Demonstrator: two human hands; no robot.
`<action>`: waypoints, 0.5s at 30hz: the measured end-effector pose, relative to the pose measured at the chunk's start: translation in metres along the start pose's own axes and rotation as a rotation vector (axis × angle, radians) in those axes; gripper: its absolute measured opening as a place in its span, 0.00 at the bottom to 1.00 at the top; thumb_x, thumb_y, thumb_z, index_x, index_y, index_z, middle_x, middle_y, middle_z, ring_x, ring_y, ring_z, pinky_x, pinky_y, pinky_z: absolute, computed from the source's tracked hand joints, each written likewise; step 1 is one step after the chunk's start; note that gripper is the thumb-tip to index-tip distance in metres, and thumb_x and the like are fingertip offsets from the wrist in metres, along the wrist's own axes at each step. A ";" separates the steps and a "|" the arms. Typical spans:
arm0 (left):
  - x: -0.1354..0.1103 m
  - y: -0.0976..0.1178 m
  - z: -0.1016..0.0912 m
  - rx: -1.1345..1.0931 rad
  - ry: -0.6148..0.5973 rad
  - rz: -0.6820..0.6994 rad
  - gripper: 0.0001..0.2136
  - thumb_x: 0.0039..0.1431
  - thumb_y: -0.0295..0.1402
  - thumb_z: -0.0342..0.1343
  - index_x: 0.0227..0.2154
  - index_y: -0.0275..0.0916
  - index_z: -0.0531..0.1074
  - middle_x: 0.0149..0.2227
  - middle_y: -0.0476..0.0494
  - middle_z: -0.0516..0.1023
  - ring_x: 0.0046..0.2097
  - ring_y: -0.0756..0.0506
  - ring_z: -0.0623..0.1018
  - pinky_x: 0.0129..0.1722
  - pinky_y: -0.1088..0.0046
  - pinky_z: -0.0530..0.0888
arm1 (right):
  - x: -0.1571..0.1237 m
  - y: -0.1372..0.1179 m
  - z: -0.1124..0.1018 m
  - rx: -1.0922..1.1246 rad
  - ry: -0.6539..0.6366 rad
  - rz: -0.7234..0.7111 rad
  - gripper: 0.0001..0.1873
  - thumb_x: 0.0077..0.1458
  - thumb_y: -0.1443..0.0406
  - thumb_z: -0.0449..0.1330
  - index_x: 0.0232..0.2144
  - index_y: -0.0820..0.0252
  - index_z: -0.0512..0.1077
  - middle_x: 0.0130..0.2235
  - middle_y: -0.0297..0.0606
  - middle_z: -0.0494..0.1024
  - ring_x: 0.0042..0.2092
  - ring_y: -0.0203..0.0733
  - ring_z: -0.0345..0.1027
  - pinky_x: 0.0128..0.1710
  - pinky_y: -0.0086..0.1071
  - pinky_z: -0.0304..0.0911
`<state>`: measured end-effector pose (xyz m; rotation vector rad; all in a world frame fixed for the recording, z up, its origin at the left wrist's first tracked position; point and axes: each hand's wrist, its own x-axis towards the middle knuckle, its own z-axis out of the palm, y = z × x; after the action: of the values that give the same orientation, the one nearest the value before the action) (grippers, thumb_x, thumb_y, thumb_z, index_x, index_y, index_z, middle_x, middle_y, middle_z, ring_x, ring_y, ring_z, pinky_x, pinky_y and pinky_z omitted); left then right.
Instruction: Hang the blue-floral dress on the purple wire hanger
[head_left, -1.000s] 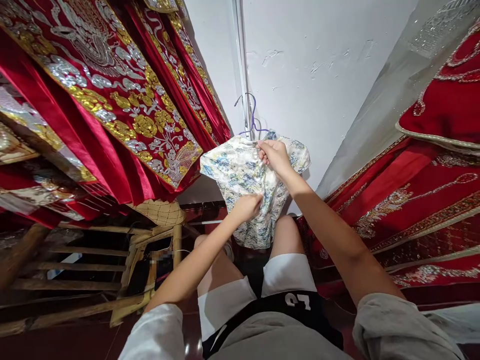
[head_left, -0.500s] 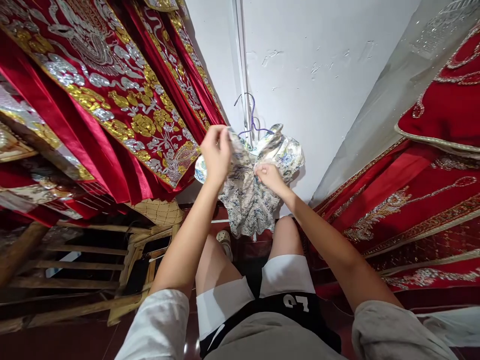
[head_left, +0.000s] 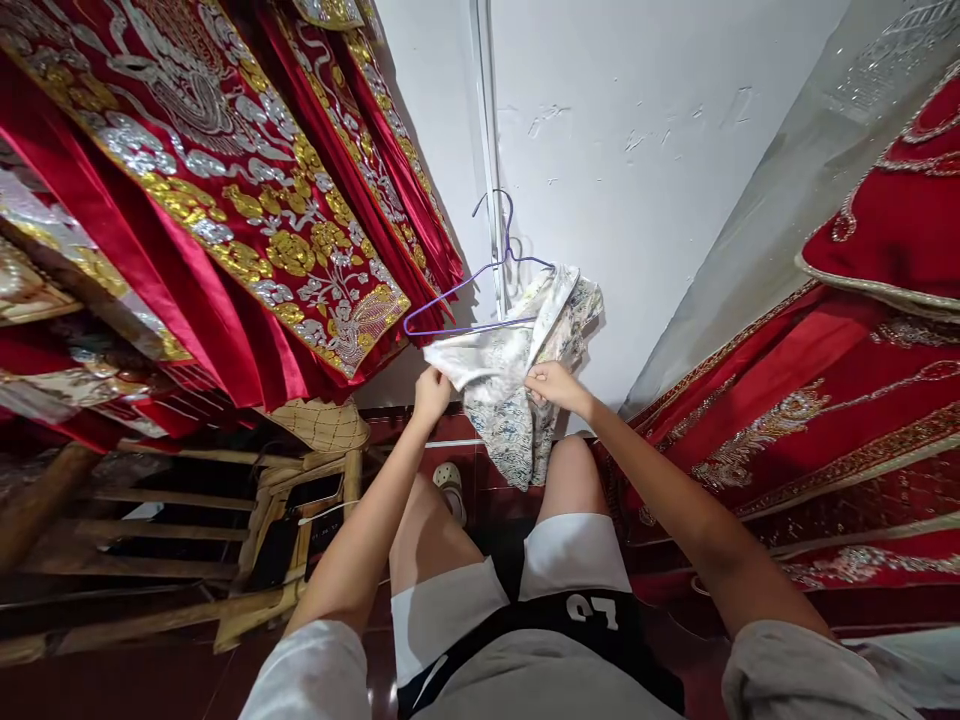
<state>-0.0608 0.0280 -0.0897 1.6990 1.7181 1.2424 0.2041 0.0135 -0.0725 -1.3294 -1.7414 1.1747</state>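
Observation:
A white blouse with a blue floral print (head_left: 501, 425) hangs half off a purple wire hanger (head_left: 442, 330). Its right shoulder stays over the hanger, while the left arm of the hanger is bare. My left hand (head_left: 433, 395) is closed on the left edge of the blouse, just below the hanger's bare end. With the fingers pinched, my right hand (head_left: 553, 386) grips the front of the blouse near its middle. The pale inner side of the cloth shows between my hands. The hanger's hook stands against a metal strip (head_left: 491, 120) on the wall.
Red garments with gold and silver embroidery (head_left: 292, 240) hang at the left, and red beaded garments (head_left: 787, 400) at the right. A wooden slatted chair (head_left: 172, 530) stands at lower left. Behind the hanger is a white wall (head_left: 622, 110).
My left hand has moved down, drawing the left shoulder of the blouse off the hanger. The hanger's left arm now shows bare. My right hand has shifted slightly down and right.

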 end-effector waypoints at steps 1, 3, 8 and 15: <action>-0.002 0.004 0.002 0.050 -0.074 0.012 0.08 0.57 0.27 0.53 0.22 0.40 0.66 0.26 0.45 0.75 0.33 0.42 0.75 0.38 0.67 0.69 | -0.001 0.003 -0.003 -0.042 -0.036 0.026 0.10 0.51 0.67 0.58 0.19 0.59 0.69 0.18 0.32 0.71 0.20 0.34 0.60 0.24 0.28 0.55; -0.003 0.018 0.006 0.073 -0.194 0.084 0.07 0.59 0.30 0.54 0.25 0.40 0.69 0.29 0.44 0.77 0.34 0.42 0.76 0.40 0.67 0.70 | -0.003 0.008 -0.008 -0.145 -0.121 0.078 0.10 0.50 0.67 0.60 0.19 0.60 0.70 0.18 0.33 0.72 0.21 0.35 0.63 0.25 0.28 0.57; -0.009 0.075 0.014 -0.297 -0.139 0.346 0.12 0.68 0.41 0.49 0.35 0.39 0.71 0.35 0.45 0.77 0.38 0.46 0.76 0.42 0.71 0.72 | -0.004 0.002 -0.005 -0.135 -0.071 0.013 0.21 0.58 0.53 0.60 0.20 0.59 0.69 0.23 0.35 0.74 0.27 0.37 0.65 0.28 0.29 0.58; -0.027 0.127 0.012 -0.215 -0.217 0.605 0.14 0.71 0.44 0.50 0.48 0.40 0.73 0.52 0.37 0.78 0.56 0.41 0.76 0.60 0.63 0.71 | -0.013 -0.054 0.000 0.576 -0.228 -0.068 0.33 0.57 0.35 0.52 0.34 0.57 0.73 0.30 0.40 0.78 0.37 0.45 0.74 0.36 0.34 0.71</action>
<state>0.0253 -0.0123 -0.0005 2.1998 0.9295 1.3566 0.1865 -0.0033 -0.0228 -0.8096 -1.4165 1.6762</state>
